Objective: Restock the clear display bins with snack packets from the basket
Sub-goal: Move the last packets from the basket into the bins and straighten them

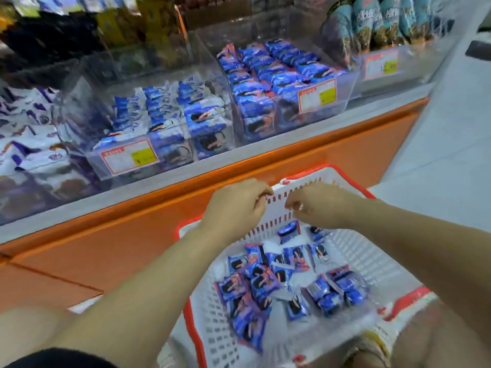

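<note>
Fingers (261,199) of left hand (236,205) and right hand (317,205) curl empty, snack packets (265,280) lying below.

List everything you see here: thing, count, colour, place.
basket: one, white with red rim, before the orange counter.
snack packets: over a dozen, blue, loose in basket.
middle bin: one, clear, holds blue-white packets.
right bin: one, clear, holds blue packets.
teal bags: several, upright, far right shelf.
price labels: three, red-edged, bin fronts.
left hand: one, fingers curled, over basket's far rim.
right hand: one, fingers curled, beside it.
</note>
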